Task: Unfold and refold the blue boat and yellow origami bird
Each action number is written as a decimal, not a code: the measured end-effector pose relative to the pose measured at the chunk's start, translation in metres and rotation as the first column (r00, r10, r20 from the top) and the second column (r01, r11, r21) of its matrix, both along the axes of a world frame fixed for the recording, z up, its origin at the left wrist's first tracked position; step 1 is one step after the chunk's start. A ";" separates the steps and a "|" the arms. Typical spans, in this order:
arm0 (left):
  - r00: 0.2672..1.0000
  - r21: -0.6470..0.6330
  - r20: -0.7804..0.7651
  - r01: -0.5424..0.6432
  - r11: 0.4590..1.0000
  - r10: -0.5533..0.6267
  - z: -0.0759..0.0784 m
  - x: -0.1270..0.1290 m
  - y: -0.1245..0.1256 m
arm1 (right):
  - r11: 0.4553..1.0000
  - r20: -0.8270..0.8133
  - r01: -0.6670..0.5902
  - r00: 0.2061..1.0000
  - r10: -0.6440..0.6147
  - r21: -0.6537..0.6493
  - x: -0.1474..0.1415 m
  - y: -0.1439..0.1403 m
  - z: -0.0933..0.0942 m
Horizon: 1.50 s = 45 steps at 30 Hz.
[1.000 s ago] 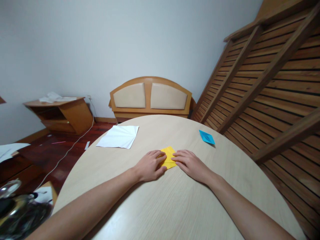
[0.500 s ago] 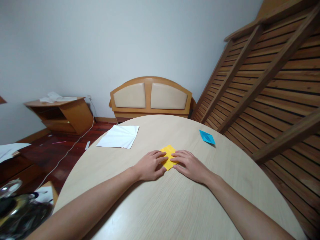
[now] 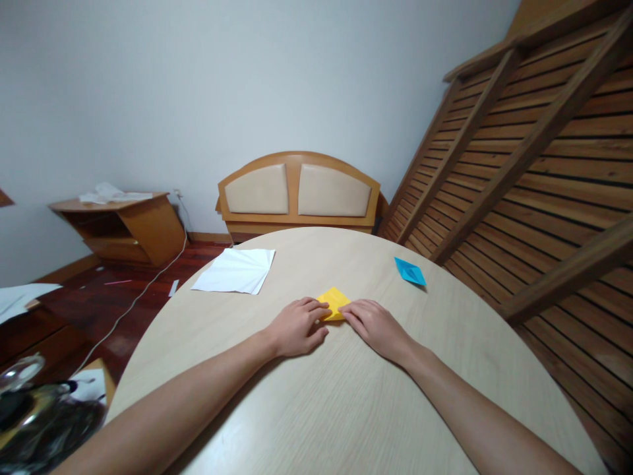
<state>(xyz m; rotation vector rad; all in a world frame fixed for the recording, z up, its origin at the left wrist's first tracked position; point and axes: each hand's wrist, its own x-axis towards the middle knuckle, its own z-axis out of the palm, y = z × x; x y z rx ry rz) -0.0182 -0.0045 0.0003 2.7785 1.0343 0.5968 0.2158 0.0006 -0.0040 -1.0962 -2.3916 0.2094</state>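
A small folded piece of yellow paper [image 3: 334, 302] lies on the table between my two hands, its near edge straight and its far corner pointed. My left hand [image 3: 299, 328] rests on its left side with fingers stretched out and thumb apart on the tabletop. At the right corner, my right hand [image 3: 373, 324] has its thumb and fingers closed together on the paper. What the right fingertips cover is hidden.
The round wooden table [image 3: 316, 409] carries a creased white sheet [image 3: 236, 270] at the far left and a folded blue paper [image 3: 410, 271] at the far right. Beyond stand a headboard [image 3: 299, 188], a cabinet [image 3: 138, 231] and leaning wooden slats [image 3: 534, 158].
The yellow paper's near corner has been folded up and away, leaving a straight near edge. My right thumb and fingers have closed on its right corner; my left hand has hardly moved.
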 end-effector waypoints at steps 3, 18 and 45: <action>0.999 -0.011 0.017 -0.032 0.999 0.032 -0.002 0.000 0.003 | 0.999 0.027 0.036 0.999 -0.036 0.003 -0.001 -0.001 0.002; 0.893 -0.131 0.363 -0.234 0.963 0.267 -0.003 -0.001 0.008 | 0.983 -0.307 0.067 0.944 -0.118 -0.171 0.000 -0.005 0.007; 0.996 -0.074 0.085 0.003 0.997 0.003 -0.004 0.004 0.001 | 0.934 -0.174 0.257 0.937 -0.304 -0.247 0.000 0.000 -0.004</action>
